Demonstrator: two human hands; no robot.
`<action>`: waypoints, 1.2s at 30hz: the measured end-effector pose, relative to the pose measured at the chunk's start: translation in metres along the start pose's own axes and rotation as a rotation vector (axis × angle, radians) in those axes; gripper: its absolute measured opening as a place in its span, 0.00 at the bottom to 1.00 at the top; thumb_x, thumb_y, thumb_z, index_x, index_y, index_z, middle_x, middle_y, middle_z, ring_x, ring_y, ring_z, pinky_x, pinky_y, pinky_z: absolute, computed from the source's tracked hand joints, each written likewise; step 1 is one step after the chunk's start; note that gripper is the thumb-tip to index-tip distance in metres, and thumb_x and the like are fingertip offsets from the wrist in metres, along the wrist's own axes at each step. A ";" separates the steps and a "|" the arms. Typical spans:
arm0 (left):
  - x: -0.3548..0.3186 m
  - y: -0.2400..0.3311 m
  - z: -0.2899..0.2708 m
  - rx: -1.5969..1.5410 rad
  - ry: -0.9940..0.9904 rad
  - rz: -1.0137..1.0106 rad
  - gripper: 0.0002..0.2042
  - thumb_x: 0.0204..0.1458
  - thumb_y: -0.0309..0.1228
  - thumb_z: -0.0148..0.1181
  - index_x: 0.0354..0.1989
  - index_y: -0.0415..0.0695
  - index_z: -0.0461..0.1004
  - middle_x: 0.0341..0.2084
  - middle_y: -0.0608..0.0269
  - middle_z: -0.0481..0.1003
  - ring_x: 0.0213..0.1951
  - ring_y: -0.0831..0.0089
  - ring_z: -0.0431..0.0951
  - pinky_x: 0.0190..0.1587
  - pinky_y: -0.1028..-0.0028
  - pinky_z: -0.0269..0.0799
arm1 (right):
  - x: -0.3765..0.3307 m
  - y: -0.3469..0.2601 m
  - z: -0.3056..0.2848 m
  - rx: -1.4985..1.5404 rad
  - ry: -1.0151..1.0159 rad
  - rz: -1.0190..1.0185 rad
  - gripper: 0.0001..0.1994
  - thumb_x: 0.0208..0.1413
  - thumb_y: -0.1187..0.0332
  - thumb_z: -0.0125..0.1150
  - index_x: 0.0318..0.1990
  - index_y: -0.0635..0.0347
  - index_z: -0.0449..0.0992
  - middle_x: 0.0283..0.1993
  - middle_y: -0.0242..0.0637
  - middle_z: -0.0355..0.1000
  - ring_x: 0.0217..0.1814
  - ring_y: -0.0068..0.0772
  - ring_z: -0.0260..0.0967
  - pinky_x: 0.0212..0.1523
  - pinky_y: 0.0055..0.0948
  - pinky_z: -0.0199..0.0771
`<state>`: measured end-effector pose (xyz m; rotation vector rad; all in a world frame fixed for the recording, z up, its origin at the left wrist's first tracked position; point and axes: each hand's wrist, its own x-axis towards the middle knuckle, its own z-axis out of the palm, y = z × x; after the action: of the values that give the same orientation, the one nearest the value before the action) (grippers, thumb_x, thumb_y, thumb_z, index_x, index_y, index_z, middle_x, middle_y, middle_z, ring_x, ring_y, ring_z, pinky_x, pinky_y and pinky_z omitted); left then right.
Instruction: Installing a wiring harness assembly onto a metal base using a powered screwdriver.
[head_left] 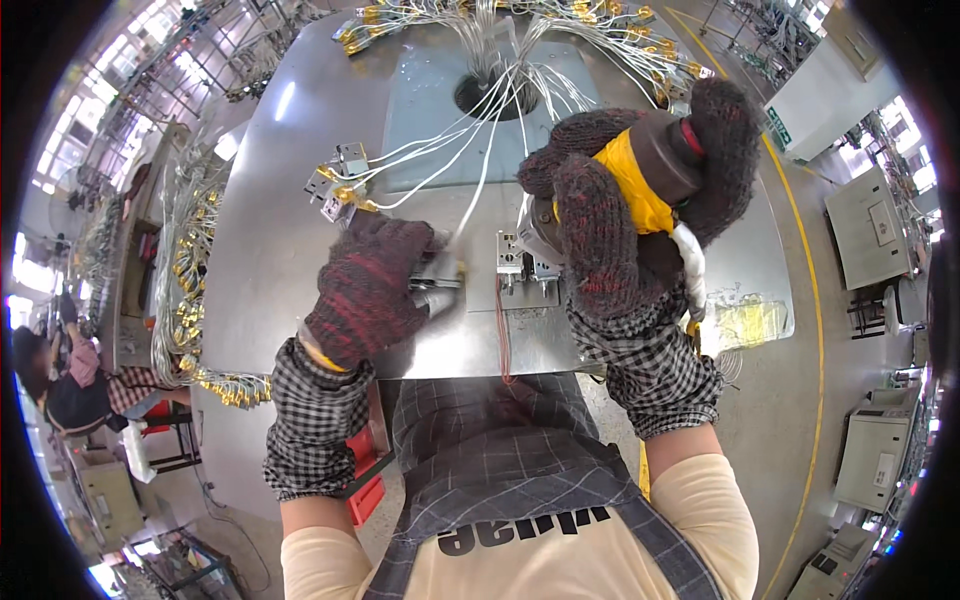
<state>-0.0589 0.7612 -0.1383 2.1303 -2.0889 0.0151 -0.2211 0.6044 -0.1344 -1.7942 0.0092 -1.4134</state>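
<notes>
My left hand (368,285), in a dark red-flecked knit glove, is closed on a small metal piece (440,275) at the middle of the metal table; a white cable (484,175) runs down to it. The fingers cover part of the piece. My right hand (605,225), gloved alike, is wrapped round a dark power tool (628,175) bound with yellow tape. The tool's silver front end is partly hidden behind the fingers. Just left of it, a small metal fixture (510,256) stands near the table's front edge, with thin reddish wires (503,340) hanging from it.
White cables fan out from a round hole (495,97) in the table (265,220). Several end in metal blocks (338,182) at left; more yellow-tipped ends (640,55) lie along the far edge. A cable bundle (185,290) hangs at left, where another person (80,385) sits.
</notes>
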 end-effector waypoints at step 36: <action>0.023 0.045 0.016 -0.219 0.368 -0.020 0.35 0.41 0.47 0.70 0.57 0.43 0.68 0.45 0.51 0.74 0.47 0.52 0.75 0.52 0.58 0.69 | -0.024 -0.028 -0.021 0.584 0.385 0.415 0.30 0.61 0.58 0.52 0.67 0.57 0.51 0.53 0.51 0.68 0.48 0.45 0.73 0.50 0.43 0.77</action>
<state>-0.1048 0.7355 -0.1467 1.8562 -1.7701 0.1563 -0.2597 0.6211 -0.1364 -0.9629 0.1458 -1.2657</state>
